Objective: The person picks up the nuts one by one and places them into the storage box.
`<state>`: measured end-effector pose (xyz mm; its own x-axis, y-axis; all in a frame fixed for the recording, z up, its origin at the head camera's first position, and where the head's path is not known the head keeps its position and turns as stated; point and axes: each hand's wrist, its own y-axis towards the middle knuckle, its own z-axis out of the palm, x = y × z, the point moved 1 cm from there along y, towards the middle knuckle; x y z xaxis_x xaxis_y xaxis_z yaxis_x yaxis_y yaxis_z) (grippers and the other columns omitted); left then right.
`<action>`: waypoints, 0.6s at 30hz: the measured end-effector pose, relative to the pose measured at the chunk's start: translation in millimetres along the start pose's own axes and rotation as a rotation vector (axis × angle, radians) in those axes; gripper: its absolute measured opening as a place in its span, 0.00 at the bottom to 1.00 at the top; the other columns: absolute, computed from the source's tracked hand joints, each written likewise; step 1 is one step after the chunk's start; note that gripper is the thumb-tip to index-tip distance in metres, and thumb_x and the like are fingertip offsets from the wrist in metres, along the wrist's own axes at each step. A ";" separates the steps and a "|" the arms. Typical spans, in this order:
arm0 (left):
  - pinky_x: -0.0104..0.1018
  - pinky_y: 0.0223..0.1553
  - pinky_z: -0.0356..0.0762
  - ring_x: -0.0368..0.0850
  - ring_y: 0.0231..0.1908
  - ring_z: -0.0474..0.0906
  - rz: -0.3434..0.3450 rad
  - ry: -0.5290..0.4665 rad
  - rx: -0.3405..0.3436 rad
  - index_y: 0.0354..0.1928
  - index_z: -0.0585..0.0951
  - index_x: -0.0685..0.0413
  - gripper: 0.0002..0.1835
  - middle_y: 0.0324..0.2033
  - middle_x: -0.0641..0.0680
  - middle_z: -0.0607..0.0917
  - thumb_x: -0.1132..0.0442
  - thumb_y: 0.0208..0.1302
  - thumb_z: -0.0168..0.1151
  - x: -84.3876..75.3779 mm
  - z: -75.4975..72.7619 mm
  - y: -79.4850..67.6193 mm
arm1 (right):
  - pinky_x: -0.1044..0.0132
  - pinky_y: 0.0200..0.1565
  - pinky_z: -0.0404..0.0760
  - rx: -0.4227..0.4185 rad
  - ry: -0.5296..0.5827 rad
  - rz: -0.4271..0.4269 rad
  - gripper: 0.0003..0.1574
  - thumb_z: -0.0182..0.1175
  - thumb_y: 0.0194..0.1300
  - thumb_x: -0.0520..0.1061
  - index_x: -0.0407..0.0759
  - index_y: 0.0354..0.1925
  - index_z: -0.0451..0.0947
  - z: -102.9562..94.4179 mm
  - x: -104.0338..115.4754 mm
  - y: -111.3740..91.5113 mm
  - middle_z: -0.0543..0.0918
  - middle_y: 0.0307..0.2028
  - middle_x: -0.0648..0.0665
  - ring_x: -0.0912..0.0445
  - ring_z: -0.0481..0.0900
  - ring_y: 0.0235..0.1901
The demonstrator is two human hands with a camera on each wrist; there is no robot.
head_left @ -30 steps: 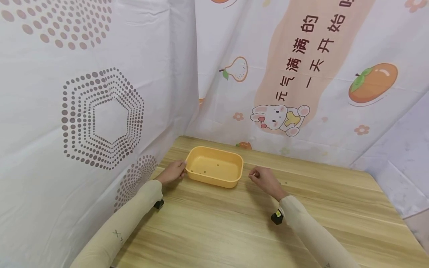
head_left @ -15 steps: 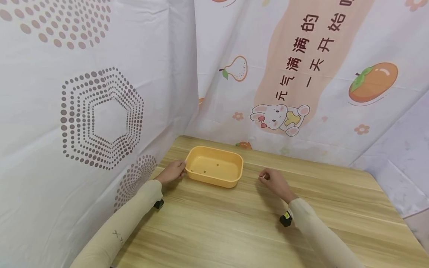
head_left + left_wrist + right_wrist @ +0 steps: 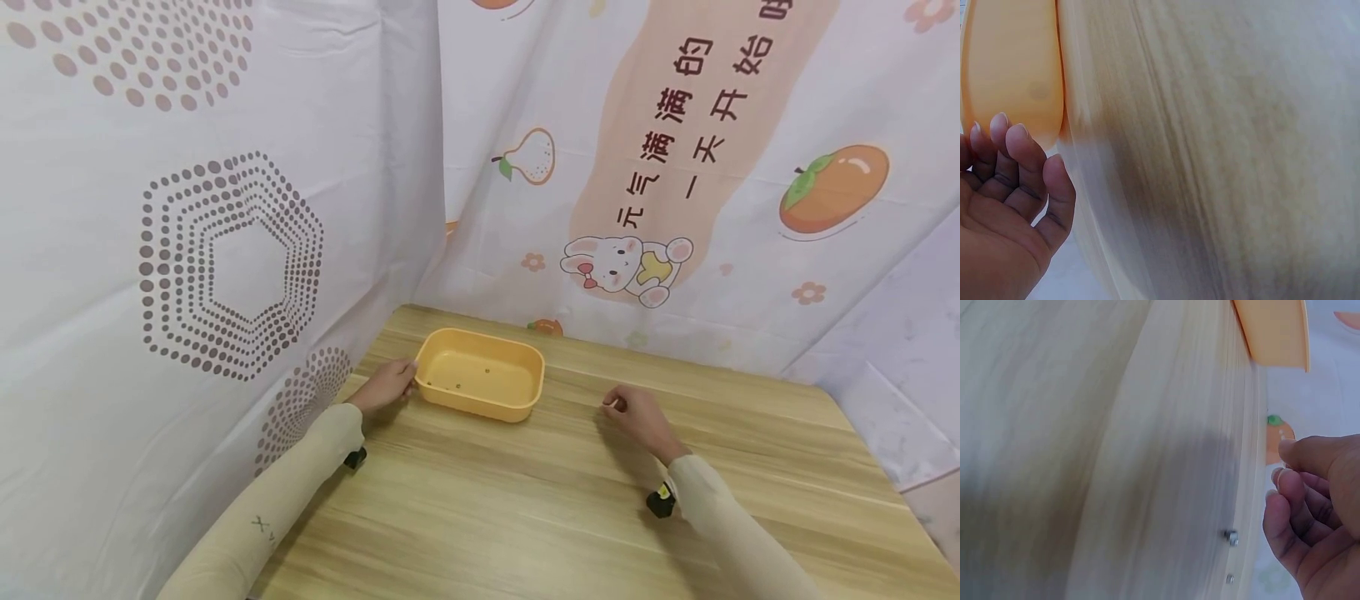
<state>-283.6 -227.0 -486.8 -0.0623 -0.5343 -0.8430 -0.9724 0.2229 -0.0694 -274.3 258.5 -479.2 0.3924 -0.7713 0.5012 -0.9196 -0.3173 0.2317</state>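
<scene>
Tub (image 3: 480, 408): on table (image 3: 480, 500), your left hand (image 3: 386, 385) gripping its end; tugging could spill it.
Right hand (image 3: 637, 414): narrow; can't tell if holding.
Bits (image 3: 1231, 537): near it; clumsy pinching could scatter them.

A wood-grained desk (image 3: 465, 525), pale yellow-brown, reaches back to hanging fabric. At left, a white cloth (image 3: 352, 158) carries brown dot patterns, one a set of nested hexagons (image 3: 232, 267). Behind the desk, a white sheet (image 3: 487, 83) has a peach band (image 3: 626, 154) with two slanting lines of dark Chinese characters. Near the band's lower end, a cartoon rabbit (image 3: 618, 262) lies sideways, its head toward the left. Around it are a pear outline (image 3: 534, 156), an orange fruit (image 3: 832, 192) with green leaves, and small flowers (image 3: 809, 292). At far right hangs a pale, faintly patterned cloth (image 3: 900, 358).
</scene>
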 end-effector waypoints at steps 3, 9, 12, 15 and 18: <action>0.33 0.27 0.71 0.44 0.25 0.72 -0.004 -0.006 -0.004 0.41 0.75 0.58 0.19 0.28 0.57 0.79 0.55 0.86 0.39 0.2 0.2 0.5 | 0.61 0.33 0.78 -0.003 -0.003 0.012 0.03 0.69 0.67 0.37 0.40 0.37 0.82 -3.7 -4.4 -4.8 0.85 0.29 0.48 0.57 0.81 0.30; 0.34 0.28 0.71 0.45 0.25 0.72 -0.005 -0.010 -0.002 0.41 0.76 0.58 0.19 0.29 0.58 0.79 0.55 0.86 0.39 0.4 0.4 0.5 | 0.59 0.34 0.79 -0.002 -0.030 0.030 0.04 0.69 0.66 0.39 0.40 0.36 0.83 -7.9 -18.2 -12.7 0.86 0.28 0.48 0.56 0.82 0.30; 0.34 0.28 0.71 0.45 0.26 0.72 -0.004 -0.013 -0.003 0.41 0.75 0.58 0.19 0.29 0.59 0.79 0.55 0.86 0.39 0.2 0.6 0.5 | 0.59 0.33 0.79 0.007 -0.027 0.046 0.06 0.70 0.67 0.41 0.40 0.36 0.83 -8.6 -24.7 -16.1 0.85 0.27 0.48 0.56 0.81 0.29; 0.35 0.29 0.72 0.45 0.26 0.72 -0.001 -0.016 -0.004 0.41 0.75 0.58 0.19 0.29 0.59 0.79 0.56 0.86 0.39 0.3 0.7 0.7 | 0.59 0.34 0.80 0.008 -0.032 0.059 0.07 0.71 0.67 0.43 0.40 0.35 0.83 -9.9 -28.3 -19.5 0.86 0.28 0.49 0.56 0.82 0.29; 0.35 0.29 0.72 0.45 0.26 0.72 -0.003 -0.015 -0.006 0.40 0.76 0.58 0.19 0.28 0.58 0.79 0.55 0.86 0.40 0.9 0.8 1.2 | 0.58 0.34 0.81 0.002 -0.040 0.060 0.07 0.71 0.67 0.44 0.41 0.36 0.84 -11.8 -29.3 -22.6 0.87 0.29 0.48 0.56 0.83 0.30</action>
<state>-284.6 -226.5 -488.1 -0.0556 -0.5225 -0.8509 -0.9740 0.2157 -0.0689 -264.8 294.8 -489.3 0.3357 -0.8102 0.4805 -0.9414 -0.2710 0.2008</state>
